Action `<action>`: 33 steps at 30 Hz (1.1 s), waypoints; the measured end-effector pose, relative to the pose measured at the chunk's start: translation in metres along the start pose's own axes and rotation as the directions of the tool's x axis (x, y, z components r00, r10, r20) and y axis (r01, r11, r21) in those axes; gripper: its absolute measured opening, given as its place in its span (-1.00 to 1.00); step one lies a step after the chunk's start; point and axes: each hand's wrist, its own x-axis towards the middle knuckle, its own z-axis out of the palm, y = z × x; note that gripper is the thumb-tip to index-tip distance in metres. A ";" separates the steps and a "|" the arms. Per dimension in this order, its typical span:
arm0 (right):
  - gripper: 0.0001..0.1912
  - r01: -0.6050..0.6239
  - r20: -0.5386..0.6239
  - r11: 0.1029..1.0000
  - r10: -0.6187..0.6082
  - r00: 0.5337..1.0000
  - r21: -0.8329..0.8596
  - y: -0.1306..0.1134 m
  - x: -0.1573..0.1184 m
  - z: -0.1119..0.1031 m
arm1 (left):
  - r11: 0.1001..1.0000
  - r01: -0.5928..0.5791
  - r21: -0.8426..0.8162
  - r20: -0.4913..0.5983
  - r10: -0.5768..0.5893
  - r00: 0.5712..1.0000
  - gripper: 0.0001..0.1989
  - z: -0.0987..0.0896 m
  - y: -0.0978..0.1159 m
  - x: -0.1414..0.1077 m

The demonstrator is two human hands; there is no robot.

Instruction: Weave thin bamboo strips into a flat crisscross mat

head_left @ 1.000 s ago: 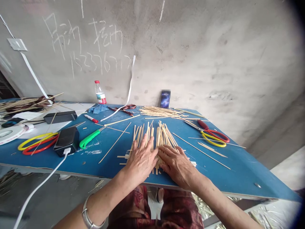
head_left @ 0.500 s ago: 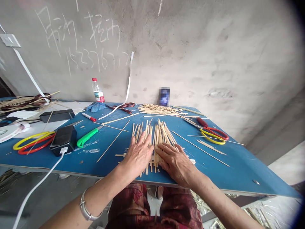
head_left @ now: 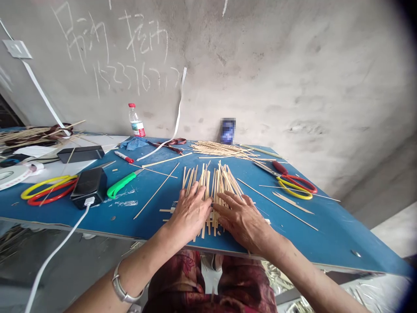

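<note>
L hand and R hand both open, palms down, fingers spread, lying flat on the bamboo splints, no grip that I can see. Splints sit center-frame on the blue work table, fanned upward toward the wall, w/ a few short ones crosswise under the hands near the front edge.

Main risk from my side: nothing visible binds the splints, so if either hand lifts or slides too fast, the fan could splay or shift. Crosswise pieces are close to the table edge, so a drag toward the body could knock them off. Long loose strips lie just right of the R hand, easy to catch w/ a wrist and push into the layout.

Green box cutter lies left of the splints, tip pointing up-frame; a quick L-hand reach that way risks a nick. Bare splint ends could also give splinters. Red-yellow scissors at right, not near enough to matter yet. White cable hangs off the front edge at lower left, a possible snag for the L arm.
</note>
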 end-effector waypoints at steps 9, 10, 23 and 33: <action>-0.69 0.012 0.031 1.000 -0.013 0.999 0.017 -0.005 0.002 -0.006 | 0.996 0.044 -0.076 -0.025 -0.046 0.999 -0.77 0.003 0.000 -0.002; -0.69 0.015 0.025 1.000 -0.015 1.000 0.019 -0.005 0.002 -0.006 | 0.996 0.043 -0.084 -0.034 -0.046 0.998 -0.77 0.003 0.000 -0.003; -0.68 0.038 -0.028 0.999 -0.037 0.999 0.012 -0.006 -0.001 -0.004 | 0.972 0.049 -0.231 -0.065 -0.065 0.996 -0.75 -0.017 0.000 -0.022; -0.70 0.098 -0.019 0.995 -0.098 0.995 0.023 -0.005 0.000 -0.009 | 0.949 0.191 -0.251 -0.220 -0.248 0.943 -0.65 -0.015 -0.025 -0.073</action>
